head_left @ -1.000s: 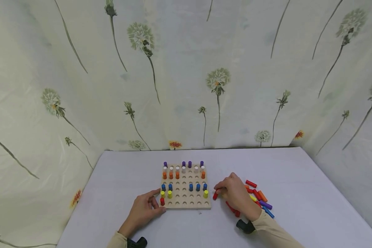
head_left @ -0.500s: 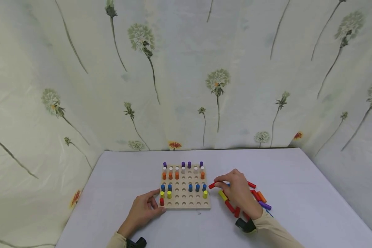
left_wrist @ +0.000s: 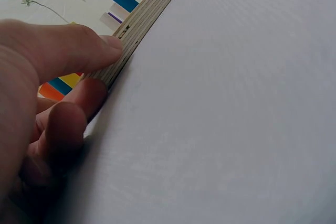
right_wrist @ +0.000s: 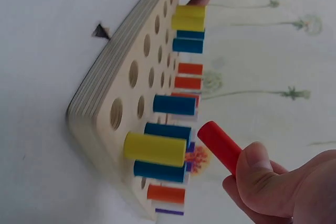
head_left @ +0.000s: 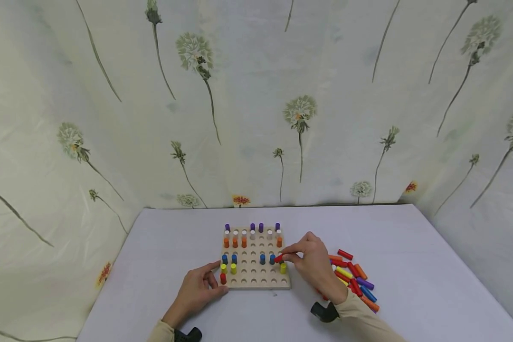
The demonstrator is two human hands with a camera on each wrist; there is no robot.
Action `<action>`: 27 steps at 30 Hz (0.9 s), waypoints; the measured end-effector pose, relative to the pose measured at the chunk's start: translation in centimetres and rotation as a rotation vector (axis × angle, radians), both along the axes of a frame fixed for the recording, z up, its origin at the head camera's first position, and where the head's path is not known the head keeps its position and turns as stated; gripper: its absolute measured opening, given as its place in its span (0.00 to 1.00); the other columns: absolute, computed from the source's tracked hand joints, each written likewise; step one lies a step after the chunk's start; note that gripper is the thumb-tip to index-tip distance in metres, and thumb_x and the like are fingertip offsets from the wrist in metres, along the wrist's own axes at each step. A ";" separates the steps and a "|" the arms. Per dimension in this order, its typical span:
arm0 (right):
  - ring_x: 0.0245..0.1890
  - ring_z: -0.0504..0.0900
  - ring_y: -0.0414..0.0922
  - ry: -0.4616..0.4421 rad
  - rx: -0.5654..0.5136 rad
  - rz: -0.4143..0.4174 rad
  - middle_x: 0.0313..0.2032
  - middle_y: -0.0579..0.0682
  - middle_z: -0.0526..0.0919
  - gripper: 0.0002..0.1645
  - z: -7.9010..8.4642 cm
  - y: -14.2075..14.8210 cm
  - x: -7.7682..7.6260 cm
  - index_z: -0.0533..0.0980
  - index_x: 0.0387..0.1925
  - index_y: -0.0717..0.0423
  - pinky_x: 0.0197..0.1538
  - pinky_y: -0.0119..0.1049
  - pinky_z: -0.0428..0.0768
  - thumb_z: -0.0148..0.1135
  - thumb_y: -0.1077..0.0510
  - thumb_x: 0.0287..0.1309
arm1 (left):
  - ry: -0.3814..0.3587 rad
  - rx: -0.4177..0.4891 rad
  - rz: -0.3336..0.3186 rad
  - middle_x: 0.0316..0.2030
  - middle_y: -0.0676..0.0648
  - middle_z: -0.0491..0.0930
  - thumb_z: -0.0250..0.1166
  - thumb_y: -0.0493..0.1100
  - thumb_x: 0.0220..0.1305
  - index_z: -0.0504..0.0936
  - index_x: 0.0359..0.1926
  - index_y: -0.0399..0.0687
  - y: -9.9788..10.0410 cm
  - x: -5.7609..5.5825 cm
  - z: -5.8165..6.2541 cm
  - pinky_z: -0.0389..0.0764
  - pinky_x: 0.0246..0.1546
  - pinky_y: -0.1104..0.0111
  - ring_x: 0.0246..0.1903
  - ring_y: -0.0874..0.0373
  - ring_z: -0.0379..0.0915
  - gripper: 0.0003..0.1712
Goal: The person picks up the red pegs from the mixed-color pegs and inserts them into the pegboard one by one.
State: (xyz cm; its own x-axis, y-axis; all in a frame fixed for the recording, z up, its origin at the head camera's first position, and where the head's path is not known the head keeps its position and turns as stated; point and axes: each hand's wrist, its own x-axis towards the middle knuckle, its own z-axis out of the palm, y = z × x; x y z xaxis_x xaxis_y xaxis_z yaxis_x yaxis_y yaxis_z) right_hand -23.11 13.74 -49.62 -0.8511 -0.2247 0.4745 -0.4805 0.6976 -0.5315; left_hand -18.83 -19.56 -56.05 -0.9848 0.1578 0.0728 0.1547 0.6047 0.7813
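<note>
From where I stand I can't read a single word, number or brand: the wooden pegboard (head_left: pixel 258 287), the coloured pegs (right_wrist: pixel 155 149) and the dark devices (head_left: pixel 325 311) on both wrists show me no legible lettering. The nearest thing to a sign is a small dark, roughly triangular mark (right_wrist: pixel 100 31) on the white tabletop (head_left: pixel 188 237), just beside the board's near edge, and I can't make out any letter in it. The backdrop's (head_left: pixel 248 95) print is flowers and stems.

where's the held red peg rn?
Head view: red peg is pinched in the right hand, above the right side of the pegboard, near blue pegs.
</note>
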 end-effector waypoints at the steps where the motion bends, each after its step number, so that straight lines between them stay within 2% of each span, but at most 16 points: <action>1: 0.32 0.72 0.46 0.002 -0.005 0.003 0.23 0.40 0.74 0.08 0.0 -0.3 0.0 0.93 0.31 0.50 0.35 0.33 0.65 0.85 0.63 0.46 | 0.000 0.000 0.000 0.23 0.60 0.79 0.82 0.50 0.55 0.80 0.67 0.37 0.0 0.0 0.0 0.62 0.22 0.75 0.20 0.68 0.66 0.42; 11: 0.31 0.70 0.45 0.019 -0.057 0.064 0.25 0.40 0.72 0.07 0.6 -3.0 0.2 0.93 0.29 0.51 0.36 0.34 0.64 0.85 0.63 0.45 | 0.011 -0.005 -0.007 0.23 0.60 0.79 0.82 0.49 0.56 0.80 0.67 0.37 -0.1 -0.1 -0.2 0.63 0.22 0.75 0.19 0.68 0.66 0.41; 14: 0.31 0.67 0.41 0.027 -0.056 0.087 0.24 0.39 0.71 0.08 0.7 -3.6 0.1 0.93 0.28 0.50 0.36 0.32 0.63 0.86 0.62 0.45 | 0.014 -0.010 -0.007 0.23 0.60 0.79 0.82 0.50 0.56 0.80 0.67 0.37 -0.1 -0.1 -0.3 0.62 0.22 0.75 0.20 0.68 0.66 0.41; 18: 0.32 0.65 0.36 0.029 -0.050 0.119 0.22 0.38 0.72 0.07 0.7 -4.6 0.1 0.93 0.28 0.49 0.36 0.31 0.62 0.86 0.62 0.46 | 0.011 -0.013 -0.007 0.23 0.60 0.79 0.82 0.50 0.56 0.80 0.67 0.37 -0.1 -0.2 -0.4 0.62 0.22 0.75 0.20 0.68 0.66 0.42; 22: 0.34 0.66 0.35 0.006 -0.055 0.155 0.24 0.40 0.74 0.06 0.8 -5.8 0.6 0.93 0.29 0.49 0.36 0.30 0.64 0.85 0.62 0.47 | 0.008 -0.010 -0.009 0.23 0.60 0.79 0.82 0.50 0.56 0.80 0.67 0.37 -0.1 -0.1 -0.2 0.63 0.22 0.75 0.20 0.68 0.66 0.41; 27: 0.34 0.66 0.34 0.024 -0.028 0.209 0.25 0.40 0.76 0.06 0.3 -7.4 1.0 0.93 0.29 0.49 0.35 0.28 0.63 0.85 0.62 0.47 | 0.015 0.001 -0.015 0.23 0.59 0.79 0.82 0.49 0.56 0.80 0.67 0.36 -0.1 0.1 0.0 0.63 0.22 0.75 0.19 0.68 0.66 0.41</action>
